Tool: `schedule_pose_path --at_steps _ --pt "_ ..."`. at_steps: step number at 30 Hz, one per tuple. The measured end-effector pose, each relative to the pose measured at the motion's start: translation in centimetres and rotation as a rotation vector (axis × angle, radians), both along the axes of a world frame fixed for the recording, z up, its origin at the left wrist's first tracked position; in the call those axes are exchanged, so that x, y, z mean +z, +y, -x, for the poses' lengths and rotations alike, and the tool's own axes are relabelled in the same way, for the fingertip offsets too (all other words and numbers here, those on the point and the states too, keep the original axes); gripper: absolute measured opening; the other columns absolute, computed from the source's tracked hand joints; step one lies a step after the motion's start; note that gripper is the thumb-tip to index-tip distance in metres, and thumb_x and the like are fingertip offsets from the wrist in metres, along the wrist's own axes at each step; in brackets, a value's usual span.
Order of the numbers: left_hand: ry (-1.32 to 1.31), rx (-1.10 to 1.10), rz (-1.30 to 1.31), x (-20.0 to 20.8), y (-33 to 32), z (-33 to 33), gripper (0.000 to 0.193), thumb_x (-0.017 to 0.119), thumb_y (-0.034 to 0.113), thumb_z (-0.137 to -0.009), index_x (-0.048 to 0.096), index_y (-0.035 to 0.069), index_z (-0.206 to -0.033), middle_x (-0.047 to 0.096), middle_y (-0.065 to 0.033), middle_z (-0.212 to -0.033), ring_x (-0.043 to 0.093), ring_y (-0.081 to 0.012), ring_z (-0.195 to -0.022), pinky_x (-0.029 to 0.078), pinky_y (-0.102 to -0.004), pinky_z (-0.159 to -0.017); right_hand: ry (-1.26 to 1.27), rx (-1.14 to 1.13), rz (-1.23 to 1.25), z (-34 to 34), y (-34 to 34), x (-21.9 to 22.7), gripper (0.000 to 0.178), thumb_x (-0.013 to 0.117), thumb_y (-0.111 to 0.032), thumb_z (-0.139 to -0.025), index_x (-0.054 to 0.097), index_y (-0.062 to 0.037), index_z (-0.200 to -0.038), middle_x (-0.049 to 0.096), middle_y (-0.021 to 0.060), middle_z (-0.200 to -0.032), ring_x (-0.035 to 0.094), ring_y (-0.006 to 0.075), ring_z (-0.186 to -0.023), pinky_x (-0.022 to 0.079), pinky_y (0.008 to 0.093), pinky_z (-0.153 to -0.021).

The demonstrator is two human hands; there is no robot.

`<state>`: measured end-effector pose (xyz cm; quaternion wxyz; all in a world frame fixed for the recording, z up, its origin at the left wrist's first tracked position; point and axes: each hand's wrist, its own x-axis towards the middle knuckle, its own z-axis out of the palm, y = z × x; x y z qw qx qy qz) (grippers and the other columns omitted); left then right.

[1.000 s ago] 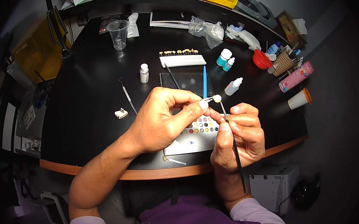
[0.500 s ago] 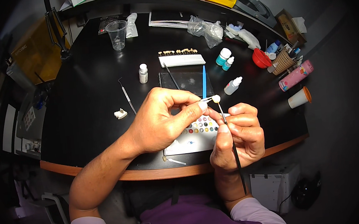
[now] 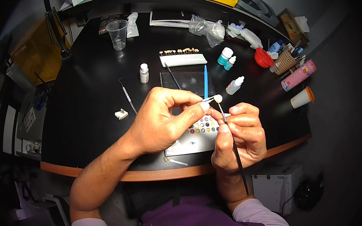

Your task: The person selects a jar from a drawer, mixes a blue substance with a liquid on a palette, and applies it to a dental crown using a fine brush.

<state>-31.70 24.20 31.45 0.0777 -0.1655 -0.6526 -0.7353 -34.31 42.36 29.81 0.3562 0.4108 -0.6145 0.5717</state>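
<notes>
My left hand (image 3: 164, 120) is closed in a pinch on small metal tweezers (image 3: 208, 99), their body mostly hidden by the fingers. At the tweezers' tip sits a small cream-coloured tooth crown (image 3: 218, 98). A thin black-handled brush (image 3: 239, 163) lies between the fingers and thumb of my right hand (image 3: 244, 135), its tip up against the crown's lower side. Under both hands is a white palette (image 3: 192, 146) with rows of coloured paint dots, partly covered by the hands.
Beyond the hands are a blue stick (image 3: 206, 81), a dark slab (image 3: 191, 82), a white holder (image 3: 183, 60) and a row of tooth-shade samples (image 3: 179, 52). A dropper bottle (image 3: 235, 86) stands right; a metal probe (image 3: 127, 96) and a tooth model (image 3: 121, 114) lie left.
The brush and right hand have shifted very slightly, with the tip still at the crown. My left hand holds its place.
</notes>
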Motion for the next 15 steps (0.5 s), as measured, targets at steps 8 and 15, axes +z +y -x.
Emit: schedule_pose_path --at_steps 8,15 --pt "0.001 0.014 0.043 0.5 -0.2 -0.3 0.017 0.069 0.013 -0.099 0.082 0.002 -0.102 0.073 -0.0035 -0.076 0.057 -0.0034 -0.067 0.046 -0.0230 -0.061 0.012 -0.013 -0.011 -0.1 -0.1 0.5 0.022 0.073 0.009 -0.080 0.060 -0.0032 -0.093 0.068 0.0103 -0.086 0.064 0.0276 -0.095 0.059 0.0362 -0.079" --pt "-0.026 -0.021 0.098 1.2 -0.5 -0.5 0.021 0.065 0.010 -0.102 0.078 -0.006 -0.107 0.076 -0.0075 -0.085 0.059 -0.0035 -0.072 0.046 -0.0207 -0.063 0.033 -0.028 -0.037 0.0 0.0 0.6 0.022 0.073 0.009 -0.080 0.061 -0.0037 -0.094 0.068 0.0100 -0.085 0.064 0.0275 -0.094 0.059 0.0367 -0.080"
